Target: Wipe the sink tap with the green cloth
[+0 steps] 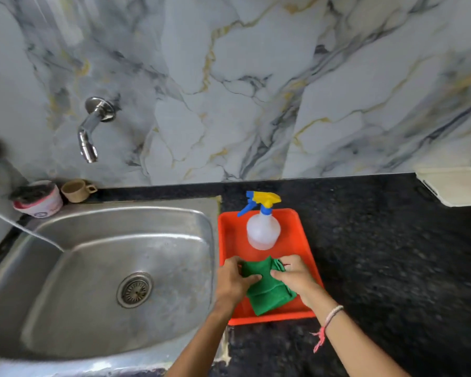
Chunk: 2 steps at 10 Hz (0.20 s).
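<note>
A green cloth (pixel 267 291) lies folded in an orange tray (pixel 231 240) on the black counter. My left hand (pixel 234 281) grips the cloth's left edge and my right hand (pixel 297 276) grips its right edge, thumbs pressed on top. The chrome sink tap (pixel 91 129) sticks out of the marble wall at the upper left, above the steel sink (pixel 98 268), well away from both hands.
A clear spray bottle (pixel 263 229) with a blue and yellow trigger stands at the back of the tray. A pink-rimmed tub (pixel 38 200) and a beige cup (pixel 76 190) sit behind the sink. A white board (pixel 454 186) lies at the far right.
</note>
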Motion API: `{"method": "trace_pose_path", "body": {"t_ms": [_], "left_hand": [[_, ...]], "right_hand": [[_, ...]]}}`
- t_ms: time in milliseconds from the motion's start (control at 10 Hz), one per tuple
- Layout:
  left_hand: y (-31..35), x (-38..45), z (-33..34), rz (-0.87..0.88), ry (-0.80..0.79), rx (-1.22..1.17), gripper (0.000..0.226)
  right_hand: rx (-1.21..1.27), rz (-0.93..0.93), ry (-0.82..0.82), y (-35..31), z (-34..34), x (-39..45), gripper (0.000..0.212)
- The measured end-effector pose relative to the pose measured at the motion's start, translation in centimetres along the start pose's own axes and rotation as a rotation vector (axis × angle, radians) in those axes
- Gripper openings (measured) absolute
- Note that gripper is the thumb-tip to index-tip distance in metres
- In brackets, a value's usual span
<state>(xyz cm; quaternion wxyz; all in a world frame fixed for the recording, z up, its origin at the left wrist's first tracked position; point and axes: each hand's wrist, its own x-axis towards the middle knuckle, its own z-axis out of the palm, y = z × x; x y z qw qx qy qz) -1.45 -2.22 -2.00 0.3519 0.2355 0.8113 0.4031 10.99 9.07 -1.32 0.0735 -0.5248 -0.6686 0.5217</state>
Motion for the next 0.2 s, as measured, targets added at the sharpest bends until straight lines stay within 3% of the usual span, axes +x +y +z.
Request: {"method": "trace_pose_path", "body": {"t_ms": [100, 200], "left_hand": [[-0.23, -0.31, 1.97, 0.008, 0.031, 0.142, 0.047], [0.48, -0.97, 2.62, 0.062, 0.053, 0.267, 0.056]], "right_hand": [[-0.334, -0.07, 0.007, 0.5, -0.23, 0.26, 0.024], [-0.546, -0.126, 0.068, 0.38, -1.21, -0.67, 0.049]]}}
